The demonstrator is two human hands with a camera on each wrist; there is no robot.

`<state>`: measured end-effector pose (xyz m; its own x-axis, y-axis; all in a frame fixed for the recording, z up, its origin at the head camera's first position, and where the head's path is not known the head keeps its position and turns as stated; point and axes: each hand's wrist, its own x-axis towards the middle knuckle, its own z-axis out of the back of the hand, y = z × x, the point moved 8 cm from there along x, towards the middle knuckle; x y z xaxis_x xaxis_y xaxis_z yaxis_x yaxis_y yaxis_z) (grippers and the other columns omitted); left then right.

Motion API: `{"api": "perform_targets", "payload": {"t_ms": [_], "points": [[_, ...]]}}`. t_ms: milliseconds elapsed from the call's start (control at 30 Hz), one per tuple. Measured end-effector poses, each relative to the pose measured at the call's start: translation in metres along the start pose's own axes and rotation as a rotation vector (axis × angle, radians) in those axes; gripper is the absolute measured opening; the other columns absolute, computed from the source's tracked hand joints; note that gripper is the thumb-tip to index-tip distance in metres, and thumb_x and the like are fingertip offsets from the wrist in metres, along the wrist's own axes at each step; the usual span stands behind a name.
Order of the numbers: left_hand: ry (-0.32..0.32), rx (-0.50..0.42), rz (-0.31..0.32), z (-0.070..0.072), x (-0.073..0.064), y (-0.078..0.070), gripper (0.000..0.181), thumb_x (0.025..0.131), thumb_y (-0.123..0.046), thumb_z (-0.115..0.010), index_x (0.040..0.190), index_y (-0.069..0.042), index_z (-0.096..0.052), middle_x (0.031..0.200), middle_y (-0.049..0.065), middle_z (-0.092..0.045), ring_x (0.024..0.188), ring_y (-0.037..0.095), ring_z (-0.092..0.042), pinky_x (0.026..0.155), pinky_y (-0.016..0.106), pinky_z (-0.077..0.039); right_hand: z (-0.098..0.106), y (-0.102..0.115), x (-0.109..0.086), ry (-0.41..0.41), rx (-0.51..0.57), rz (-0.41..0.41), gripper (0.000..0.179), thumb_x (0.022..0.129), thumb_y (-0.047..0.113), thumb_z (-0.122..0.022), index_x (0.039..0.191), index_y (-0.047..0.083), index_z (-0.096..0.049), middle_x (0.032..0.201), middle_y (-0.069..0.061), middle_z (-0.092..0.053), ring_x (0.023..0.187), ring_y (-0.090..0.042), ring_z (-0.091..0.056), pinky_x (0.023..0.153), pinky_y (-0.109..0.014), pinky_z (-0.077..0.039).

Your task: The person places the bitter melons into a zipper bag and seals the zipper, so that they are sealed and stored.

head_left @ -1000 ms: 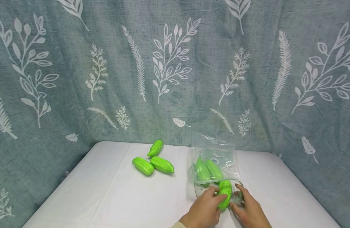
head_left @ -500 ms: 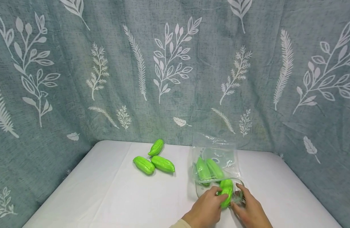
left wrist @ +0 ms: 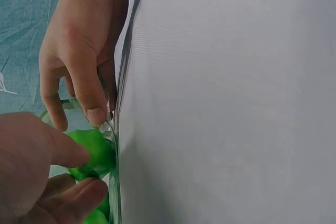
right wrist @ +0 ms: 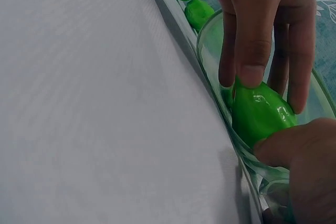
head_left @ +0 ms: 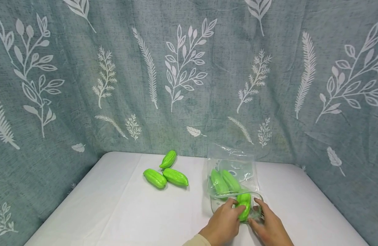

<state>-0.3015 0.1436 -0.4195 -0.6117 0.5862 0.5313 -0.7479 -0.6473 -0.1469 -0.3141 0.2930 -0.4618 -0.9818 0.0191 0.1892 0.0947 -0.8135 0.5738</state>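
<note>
My left hand grips a light-green ridged vegetable, possibly a bitter melon, at the mouth of a clear plastic zip bag. In the right wrist view the left thumb and fingers straddle that vegetable, which lies within the bag's gaping mouth. My right hand holds the bag's near edge on the right, fingers curled about the plastic; its thumb appears close to the vegetable. Two more green vegetables lie deeper inside the bag, side by side.
Three similar vegetables lie loose on the white-covered table, left of the bag. A blue-green curtain with white leaf prints rises behind the table and along both sides.
My left hand has pushed the vegetable slightly farther into the bag, away from me. The right hand stays at the bag's edge, and the loose vegetables have not moved.
</note>
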Motion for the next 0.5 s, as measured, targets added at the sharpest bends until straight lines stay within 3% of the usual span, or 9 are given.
{"api": "perform_targets", "payload": {"t_ms": [300, 500], "points": [[-0.027, -0.032, 0.076, -0.0031, 0.0040, 0.0043, 0.045, 0.082, -0.010, -0.077, 0.125, -0.020, -0.071, 0.107, 0.004, -0.065, 0.077, 0.010, -0.065, 0.061, 0.018, -0.051, 0.0005, 0.0012, -0.0009, 0.009, 0.002, 0.002, 0.075, 0.087, 0.025, -0.076, 0.148, 0.002, -0.037, 0.129, -0.024, -0.060, 0.122, -0.046, -0.055, 0.097, -0.060, -0.045], [0.007, -0.050, 0.177, -0.0095, 0.0096, 0.0089, 0.049, 0.081, -0.012, -0.078, 0.128, -0.021, -0.069, 0.109, 0.003, -0.066, 0.079, 0.014, -0.067, 0.063, 0.022, -0.054, 0.0001, 0.0019, -0.0019, -0.002, 0.002, 0.012, 0.075, 0.087, 0.023, -0.076, 0.148, 0.001, -0.038, 0.126, -0.021, -0.062, 0.120, -0.044, -0.057, 0.097, -0.059, -0.046]]}}
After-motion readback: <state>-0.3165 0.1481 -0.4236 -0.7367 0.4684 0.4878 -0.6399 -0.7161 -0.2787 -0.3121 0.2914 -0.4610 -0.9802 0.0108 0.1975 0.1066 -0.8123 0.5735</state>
